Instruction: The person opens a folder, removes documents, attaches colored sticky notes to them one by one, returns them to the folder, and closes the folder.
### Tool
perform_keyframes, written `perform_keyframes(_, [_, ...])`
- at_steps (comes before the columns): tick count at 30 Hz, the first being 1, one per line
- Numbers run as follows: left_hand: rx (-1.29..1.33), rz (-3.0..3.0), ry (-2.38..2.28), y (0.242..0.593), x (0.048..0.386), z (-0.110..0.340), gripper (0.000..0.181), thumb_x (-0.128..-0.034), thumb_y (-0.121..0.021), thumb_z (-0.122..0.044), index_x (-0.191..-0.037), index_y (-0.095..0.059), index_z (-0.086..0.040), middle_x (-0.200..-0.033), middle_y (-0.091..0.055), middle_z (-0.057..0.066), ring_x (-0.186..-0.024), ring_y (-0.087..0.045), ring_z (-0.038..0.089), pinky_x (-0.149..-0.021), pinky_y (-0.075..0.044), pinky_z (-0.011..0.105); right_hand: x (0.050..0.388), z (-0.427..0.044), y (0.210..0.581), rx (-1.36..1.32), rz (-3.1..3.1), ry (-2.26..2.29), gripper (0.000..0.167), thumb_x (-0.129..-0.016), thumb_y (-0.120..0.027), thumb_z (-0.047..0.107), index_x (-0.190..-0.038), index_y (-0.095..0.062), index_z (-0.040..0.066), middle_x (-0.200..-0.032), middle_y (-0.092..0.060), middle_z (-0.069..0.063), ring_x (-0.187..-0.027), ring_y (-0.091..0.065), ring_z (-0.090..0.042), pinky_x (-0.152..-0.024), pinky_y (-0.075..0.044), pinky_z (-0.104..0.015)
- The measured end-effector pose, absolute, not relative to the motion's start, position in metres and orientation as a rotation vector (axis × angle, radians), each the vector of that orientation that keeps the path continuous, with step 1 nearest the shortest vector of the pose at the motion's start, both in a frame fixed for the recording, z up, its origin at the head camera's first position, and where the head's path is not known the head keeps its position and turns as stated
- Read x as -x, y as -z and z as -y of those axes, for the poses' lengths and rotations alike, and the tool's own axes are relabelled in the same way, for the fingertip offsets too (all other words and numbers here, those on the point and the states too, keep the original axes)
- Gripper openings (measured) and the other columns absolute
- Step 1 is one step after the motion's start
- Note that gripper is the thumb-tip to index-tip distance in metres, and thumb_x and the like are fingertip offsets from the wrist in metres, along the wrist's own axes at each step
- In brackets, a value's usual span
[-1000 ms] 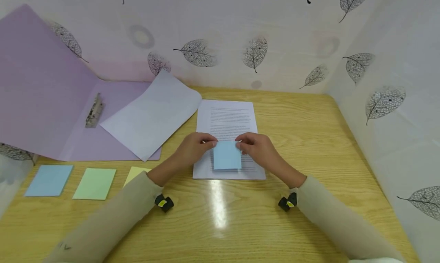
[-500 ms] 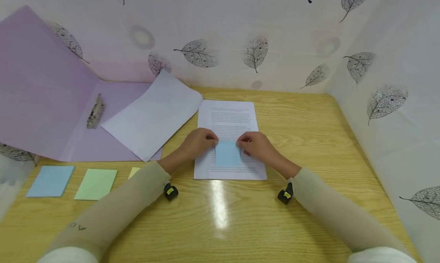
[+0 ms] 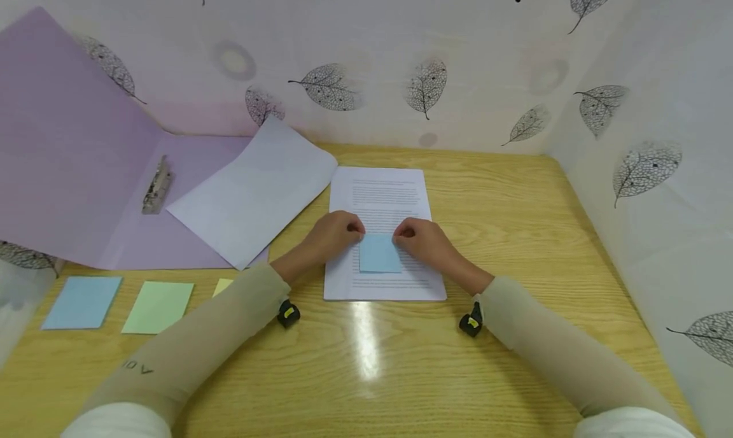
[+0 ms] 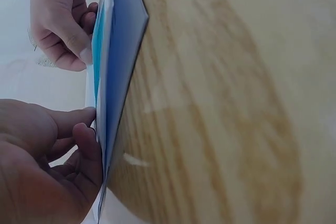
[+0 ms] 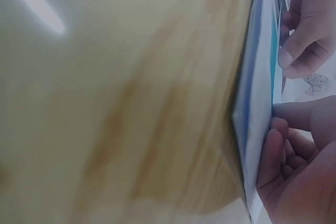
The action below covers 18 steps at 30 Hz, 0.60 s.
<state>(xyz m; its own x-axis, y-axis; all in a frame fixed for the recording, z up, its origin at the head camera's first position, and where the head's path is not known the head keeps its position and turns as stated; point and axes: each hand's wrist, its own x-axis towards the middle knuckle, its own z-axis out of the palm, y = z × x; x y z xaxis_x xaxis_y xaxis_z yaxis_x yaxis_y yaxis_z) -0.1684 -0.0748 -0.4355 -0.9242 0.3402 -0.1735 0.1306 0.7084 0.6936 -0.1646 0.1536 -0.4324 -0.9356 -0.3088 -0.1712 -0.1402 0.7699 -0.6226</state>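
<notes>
We see the note (image 3: 380,253) over the lower half of the printed pages (image 3: 389,199), held by its two upper corners. The left hand (image 3: 334,237) pinches the corner at ten o'clock between thumb and fingertips, so from that hand the note lies between three and four o'clock. The right hand (image 3: 426,239) pinches the corner at two o'clock, and from it the note lies between eight and nine. We cannot tell whether the note touches the print along its whole length. At six o'clock a strip of print shows between the note's lower edge and the pages' near edge. From the pages' right edge, the table (image 3: 515,221) runs toward three o'clock up to the cloth (image 3: 647,126), and at six o'clock wood stretches between the forearms. Room is tighter at ten o'clock: the loose sheet (image 3: 263,190) lies across the folder (image 3: 200,148), its corner at the pages' upper left. Between eight and nine, well apart from the note, we find the blue pad (image 3: 83,302), the green pad (image 3: 159,305) and the yellow pad (image 3: 222,286), partly hidden by the left sleeve (image 3: 212,336).
</notes>
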Motion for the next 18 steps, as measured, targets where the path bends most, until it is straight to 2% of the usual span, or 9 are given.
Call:
perform_keyframes(3, [-0.362, -2.634, -1.005, 0.434, 0.169, 0.074, 0.014, -0.0977, -0.066, -0.018, -0.109, -0.071, -0.011, -0.101, -0.066, 0.004, -0.092, -0.059, 0.021, -0.084, -0.048, 0.035, 0.164, -0.152, 0.432, 0.319, -2.71, 0.906, 0.016, -0.097, -0.068, 0.021, -0.107, -0.067, 0.009, -0.096, -0.069, -0.008, -0.085, -0.061, -0.021, -0.077, -0.05, -0.035])
perform_keyframes(5, [-0.35, -2.638, -0.968, 0.433, 0.17, 0.072, 0.018, -0.0975, -0.067, -0.022, -0.112, -0.068, -0.012, -0.098, -0.064, 0.004, -0.088, -0.058, 0.021, -0.079, -0.047, 0.033, 0.165, -0.149, 0.432, 0.291, -2.723, 0.845, 0.023, -0.097, -0.069, 0.029, -0.108, -0.064, 0.011, -0.095, -0.067, -0.007, -0.082, -0.059, -0.021, -0.072, -0.047, -0.033])
perform_keyframes(8, [-0.338, -2.661, -0.877, 0.432, 0.173, 0.068, 0.021, -0.0969, -0.068, -0.031, -0.109, -0.066, -0.014, -0.097, -0.065, 0.003, -0.085, -0.058, 0.02, -0.075, -0.046, 0.032, 0.169, -0.142, 0.43, 0.267, -2.772, 0.681, 0.037, -0.094, -0.068, 0.046, -0.106, -0.062, 0.012, -0.091, -0.067, -0.005, -0.075, -0.058, -0.02, -0.065, -0.044, -0.032])
perform_keyframes(11, [-0.326, -2.676, -0.82, 0.43, 0.175, 0.064, 0.023, -0.0961, -0.068, -0.035, -0.106, -0.065, -0.014, -0.097, -0.065, 0.004, -0.084, -0.058, 0.021, -0.073, -0.045, 0.033, 0.171, -0.135, 0.429, 0.266, -2.804, 0.535, 0.044, -0.093, -0.065, 0.056, -0.101, -0.061, 0.013, -0.09, -0.068, -0.003, -0.071, -0.059, -0.019, -0.061, -0.042, -0.033])
perform_keyframes(18, [-0.356, -2.684, -0.845, 0.433, 0.172, 0.067, 0.013, -0.1007, -0.062, -0.023, -0.106, -0.066, -0.012, -0.103, -0.064, 0.005, -0.091, -0.059, 0.021, -0.079, -0.049, 0.036, 0.174, -0.144, 0.42, 0.229, -2.715, 0.517, 0.033, -0.099, -0.061, 0.045, -0.098, -0.065, 0.013, -0.086, -0.066, -0.002, -0.071, -0.058, -0.018, -0.06, -0.042, -0.032])
